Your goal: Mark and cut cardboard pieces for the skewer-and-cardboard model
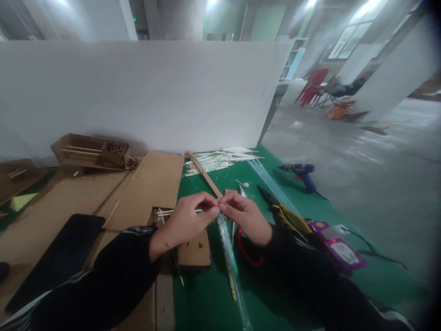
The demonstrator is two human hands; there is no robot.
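Fingertips of left hand [193, 216] and right hand [248, 218] pinched together; grasped piece indiscernible. Advise light, even pressure above long clear plastic sleeve [227, 243].

One head-worn camera looks forward and down, close over the bare left hand [188, 215] and bare right hand [248, 218], toward a flat white panel [144, 96] at twelve o'clock.

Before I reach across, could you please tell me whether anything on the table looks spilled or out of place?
Small pale flecks lie scattered on the green tabletop near the pale strips, looking like stray debris. The blue tool also seems oddly close to the table's right edge.
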